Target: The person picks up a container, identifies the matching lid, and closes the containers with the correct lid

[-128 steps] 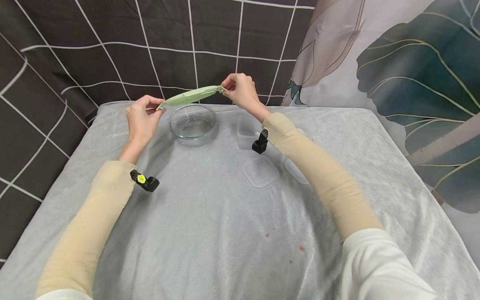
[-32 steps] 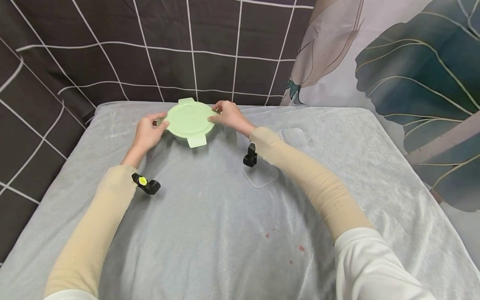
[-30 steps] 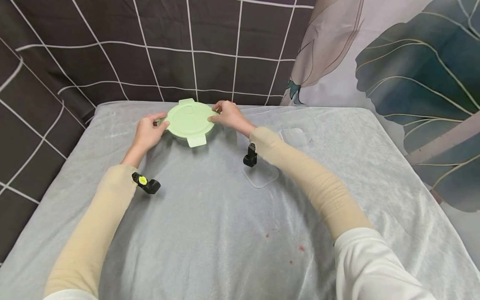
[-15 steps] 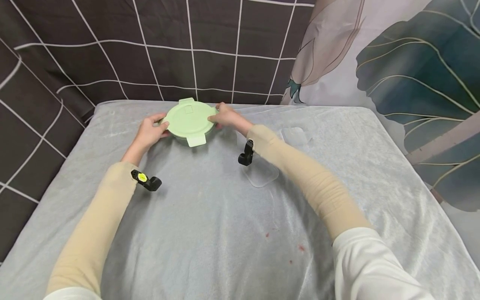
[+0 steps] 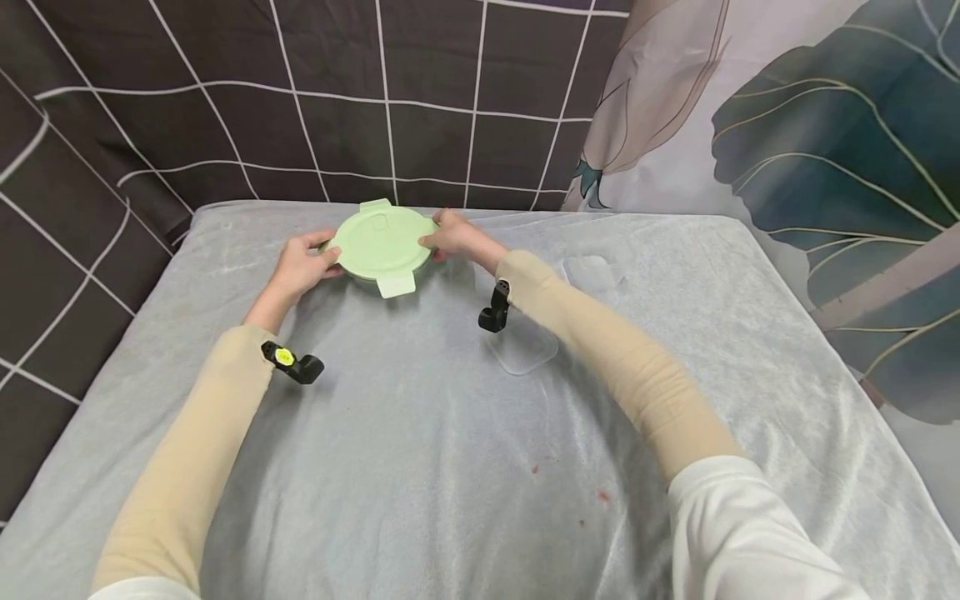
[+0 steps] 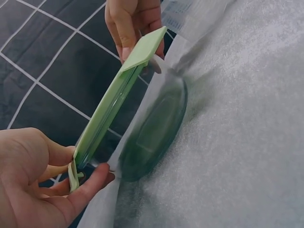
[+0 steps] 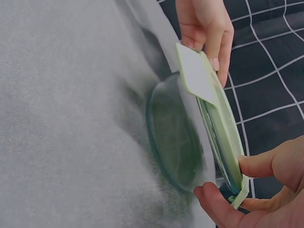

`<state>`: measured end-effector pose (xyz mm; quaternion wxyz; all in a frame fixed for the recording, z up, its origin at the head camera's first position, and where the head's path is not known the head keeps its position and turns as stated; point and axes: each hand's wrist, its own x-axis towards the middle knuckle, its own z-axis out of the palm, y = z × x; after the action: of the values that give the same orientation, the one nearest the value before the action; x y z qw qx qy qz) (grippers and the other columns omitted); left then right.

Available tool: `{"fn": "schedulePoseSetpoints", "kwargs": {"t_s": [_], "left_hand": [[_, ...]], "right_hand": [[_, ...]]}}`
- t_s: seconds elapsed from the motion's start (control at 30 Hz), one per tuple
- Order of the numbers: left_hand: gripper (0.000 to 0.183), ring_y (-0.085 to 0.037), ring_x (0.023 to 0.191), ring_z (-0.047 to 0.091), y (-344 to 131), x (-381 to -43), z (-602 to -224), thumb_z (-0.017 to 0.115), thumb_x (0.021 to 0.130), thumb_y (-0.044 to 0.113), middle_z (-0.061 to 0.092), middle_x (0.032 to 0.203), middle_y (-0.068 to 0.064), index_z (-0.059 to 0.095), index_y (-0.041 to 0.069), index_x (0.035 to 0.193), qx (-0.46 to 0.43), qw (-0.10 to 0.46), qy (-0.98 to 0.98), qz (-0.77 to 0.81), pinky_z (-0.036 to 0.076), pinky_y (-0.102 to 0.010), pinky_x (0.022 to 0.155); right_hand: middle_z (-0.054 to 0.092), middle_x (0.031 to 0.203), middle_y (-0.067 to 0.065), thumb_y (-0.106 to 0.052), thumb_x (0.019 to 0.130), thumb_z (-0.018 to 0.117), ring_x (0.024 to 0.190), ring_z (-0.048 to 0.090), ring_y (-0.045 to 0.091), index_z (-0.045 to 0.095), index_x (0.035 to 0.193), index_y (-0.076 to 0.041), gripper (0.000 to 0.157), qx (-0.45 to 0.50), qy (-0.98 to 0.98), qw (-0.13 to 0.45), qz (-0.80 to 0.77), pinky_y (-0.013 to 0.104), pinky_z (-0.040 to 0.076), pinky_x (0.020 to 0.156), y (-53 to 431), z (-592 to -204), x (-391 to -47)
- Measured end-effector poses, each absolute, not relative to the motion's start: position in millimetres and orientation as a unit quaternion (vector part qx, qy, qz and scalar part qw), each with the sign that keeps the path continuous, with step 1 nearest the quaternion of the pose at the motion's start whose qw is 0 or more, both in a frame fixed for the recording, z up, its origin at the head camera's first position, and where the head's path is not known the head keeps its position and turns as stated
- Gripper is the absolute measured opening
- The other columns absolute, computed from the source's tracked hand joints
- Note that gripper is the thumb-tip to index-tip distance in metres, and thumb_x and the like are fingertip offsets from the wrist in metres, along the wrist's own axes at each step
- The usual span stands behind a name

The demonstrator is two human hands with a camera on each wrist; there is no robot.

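A round pale green lid [image 5: 384, 242] with flaps sits over the rim of a clear glass bowl [image 6: 154, 130] at the back left of the table. Its front flap [image 7: 197, 76] sticks outward, unfolded. My left hand [image 5: 298, 265] pinches the lid's left edge, thumb on top and fingers below by the hanging side flap [image 6: 73, 175]. On the opposite side, my right hand [image 5: 459, 237] does likewise, thumb above and fingers under the rim. In the right wrist view a side flap [image 7: 241, 194] hangs down between that thumb and fingers.
A clear square lid [image 5: 525, 354] lies flat right of centre. Behind it, a clear plastic container [image 5: 483, 282] is partly hidden by my right wrist. Another clear plastic piece [image 5: 588, 273] lies further right. Grey cloth [image 5: 375, 467] covers the table; a dark checked curtain [image 5: 337, 125] hangs behind.
The green lid, earlier held tilted above the bowl, came down onto it. Over the last second, fingers of both hands moved below the rim while the thumbs stayed on top.
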<state>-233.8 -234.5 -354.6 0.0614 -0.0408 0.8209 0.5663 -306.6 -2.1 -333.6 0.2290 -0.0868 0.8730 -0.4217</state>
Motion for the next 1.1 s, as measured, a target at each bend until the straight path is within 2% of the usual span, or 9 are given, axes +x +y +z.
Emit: {"fn": "schedulePoseSetpoints", "kwargs": {"t_s": [0.13, 0.27, 0.43, 0.53, 0.63, 0.73, 0.93, 1.1], "left_hand": [[0.053, 0.012, 0.066, 0.056, -234.0, -231.0, -354.2, 0.042, 0.100, 0.007, 0.023, 0.154, -0.027, 0.024, -0.007, 0.148, -0.041, 0.069, 0.824, 0.561, 0.054, -0.009, 0.075], [0.052, 0.012, 0.066, 0.057, -233.6, -227.4, -354.4, 0.043, 0.100, 0.007, 0.026, 0.153, -0.028, 0.026, -0.007, 0.148, -0.039, 0.070, 0.827, 0.556, 0.054, -0.009, 0.074], [0.051, 0.012, 0.066, 0.057, -233.4, -221.6, -356.4, 0.043, 0.100, 0.005, 0.025, 0.153, -0.027, 0.028, -0.008, 0.146, -0.028, 0.060, 0.823, 0.564, 0.054, -0.009, 0.074], [0.051, 0.013, 0.066, 0.057, -232.7, -217.7, -356.9, 0.044, 0.099, 0.004, 0.024, 0.155, -0.024, 0.029, -0.007, 0.146, -0.026, 0.056, 0.819, 0.570, 0.054, -0.008, 0.073], [0.051, 0.013, 0.066, 0.057, -231.7, -214.3, -356.8, 0.044, 0.099, 0.004, 0.022, 0.156, -0.023, 0.028, -0.007, 0.147, -0.027, 0.058, 0.816, 0.574, 0.054, -0.008, 0.073], [0.052, 0.013, 0.066, 0.058, -230.3, -211.4, -356.0, 0.044, 0.100, 0.004, 0.021, 0.156, -0.023, 0.027, -0.007, 0.147, -0.027, 0.066, 0.817, 0.572, 0.054, -0.009, 0.074], [0.052, 0.012, 0.067, 0.058, -228.6, -208.4, -353.5, 0.043, 0.100, 0.004, 0.022, 0.155, -0.025, 0.026, -0.007, 0.148, -0.026, 0.082, 0.817, 0.570, 0.054, -0.010, 0.076], [0.051, 0.012, 0.070, 0.057, -227.8, -207.2, -351.6, 0.042, 0.100, 0.005, 0.025, 0.154, -0.026, 0.027, -0.007, 0.147, -0.023, 0.086, 0.828, 0.553, 0.054, -0.011, 0.077]], "right_hand": [[0.055, 0.086, 0.007, -0.014, 0.094, 0.060, 0.059, 0.054, 0.010, 0.040, 0.136, 0.009, 0.052, -0.094, 0.879, 0.236, -0.404, 0.029, 0.055, 0.077, 0.4, -332.5, -303.5], [0.054, 0.079, 0.005, -0.015, 0.094, 0.060, 0.062, 0.055, 0.013, 0.048, 0.129, 0.008, 0.045, -0.105, 0.889, 0.244, -0.374, 0.034, 0.053, 0.082, 2.4, -330.7, -300.5], [0.053, 0.085, 0.005, -0.020, 0.095, 0.058, 0.085, 0.063, 0.025, 0.052, 0.121, 0.006, 0.038, -0.122, 0.906, 0.249, -0.320, 0.036, 0.053, 0.090, 3.0, -328.1, -297.8], [0.052, 0.087, 0.005, -0.024, 0.096, 0.057, 0.093, 0.063, 0.028, 0.051, 0.121, 0.004, 0.038, -0.132, 0.917, 0.249, -0.284, 0.034, 0.054, 0.087, 2.8, -325.9, -295.9], [0.051, 0.084, 0.004, -0.027, 0.096, 0.057, 0.089, 0.062, 0.027, 0.050, 0.119, 0.003, 0.038, -0.143, 0.928, 0.242, -0.243, 0.026, 0.050, 0.071, 2.9, -323.3, -293.3], [0.047, 0.083, 0.003, -0.031, 0.096, 0.056, 0.083, 0.055, 0.022, 0.051, 0.117, 0.001, 0.039, -0.162, 0.941, 0.226, -0.192, 0.022, 0.039, 0.063, 3.8, -320.0, -289.6], [0.044, 0.084, 0.002, -0.035, 0.095, 0.057, 0.078, 0.044, 0.017, 0.052, 0.113, 0.000, 0.040, -0.185, 0.952, 0.208, -0.130, 0.024, 0.037, 0.064, 5.6, -314.5, -283.5], [0.043, 0.080, 0.002, -0.038, 0.094, 0.058, 0.075, 0.042, 0.017, 0.053, 0.098, -0.004, 0.035, -0.194, 0.955, 0.199, -0.104, 0.024, 0.036, 0.063, 7.0, -311.1, -279.6]]}}
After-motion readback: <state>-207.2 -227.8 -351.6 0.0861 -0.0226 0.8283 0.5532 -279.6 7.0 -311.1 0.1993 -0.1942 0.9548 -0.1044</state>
